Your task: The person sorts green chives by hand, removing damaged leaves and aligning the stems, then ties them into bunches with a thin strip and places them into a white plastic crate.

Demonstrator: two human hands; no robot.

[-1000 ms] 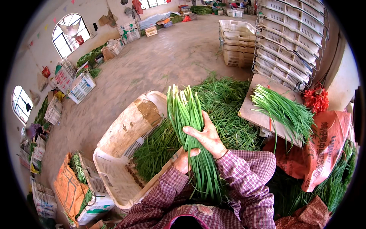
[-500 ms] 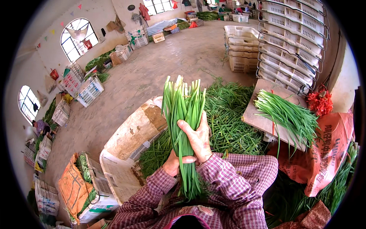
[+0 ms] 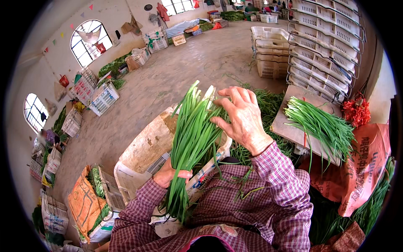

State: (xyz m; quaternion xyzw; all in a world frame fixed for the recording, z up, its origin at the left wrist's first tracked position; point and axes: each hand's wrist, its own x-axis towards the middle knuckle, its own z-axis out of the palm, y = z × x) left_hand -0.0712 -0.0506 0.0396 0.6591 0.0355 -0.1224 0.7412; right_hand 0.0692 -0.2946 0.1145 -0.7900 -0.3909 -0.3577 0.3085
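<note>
A bunch of long green chives (image 3: 191,138) stands upright in front of me, pale cut ends up. My left hand (image 3: 170,175) grips it low down, near the leafy tips. Fingers spread, my right hand (image 3: 241,117) rests against the top right of the bunch, at the pale ends. Both arms wear a purple checked shirt. Below the bunch lies a dirty white plastic crate (image 3: 147,151), upside down. A heap of loose chives (image 3: 268,105) covers the floor behind my right hand.
A tied chive bunch (image 3: 323,126) lies on a board (image 3: 289,126) to the right, beside red ties (image 3: 357,111) and an orange sack (image 3: 365,164). Stacked white crates (image 3: 319,38) stand at back right. Boxes and bags (image 3: 88,197) line the left wall.
My right hand let go of the middle of the bunch and moved up to its pale top ends. The bunch tilted a little to the right, still held low by my left hand.
</note>
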